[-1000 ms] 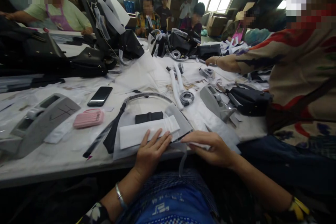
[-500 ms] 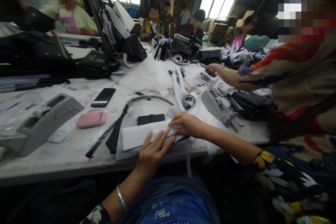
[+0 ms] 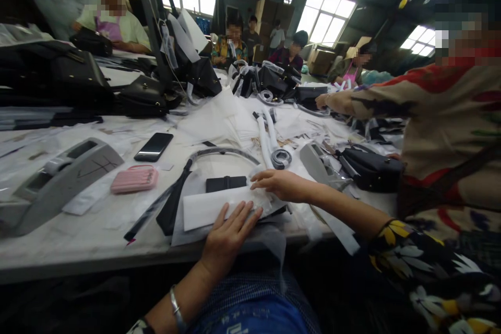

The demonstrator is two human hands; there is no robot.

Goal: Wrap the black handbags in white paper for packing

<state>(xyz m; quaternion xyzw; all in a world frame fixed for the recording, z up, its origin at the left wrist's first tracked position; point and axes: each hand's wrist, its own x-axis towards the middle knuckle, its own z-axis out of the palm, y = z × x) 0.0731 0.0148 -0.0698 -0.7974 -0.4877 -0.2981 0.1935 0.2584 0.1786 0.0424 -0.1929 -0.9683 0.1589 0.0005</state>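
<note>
My left hand point(image 3: 230, 232) lies flat with its fingers stretched over a white foam sheet point(image 3: 203, 209). My right hand point(image 3: 284, 186) reaches in from the right, its fingers extended over crumpled translucent wrapping point(image 3: 260, 199) at the sheet's right end; its thumb is mostly hidden. Beneath these lies a black item, largely covered, with a black strap-like piece point(image 3: 226, 183) showing behind the foam. A long handle point(image 3: 223, 149) in clear film arches behind it, and a black flap point(image 3: 172, 206) sticks out at the left. Thin film point(image 3: 278, 250) hangs over the table edge.
Grey tape dispensers point(image 3: 58, 182) point(image 3: 319, 159) stand left and right. A phone point(image 3: 154, 147) and a pink case point(image 3: 134, 179) lie at left. Behind are wrapped straps point(image 3: 281, 157), white sheets point(image 3: 215, 115) and black bags point(image 3: 141, 95). A co-worker's arm point(image 3: 352, 104) reaches across at right.
My hands stay near the same spot; the right fingers have spread a little over the wrapping. The co-worker's arm at right has reached farther back to a black bag.
</note>
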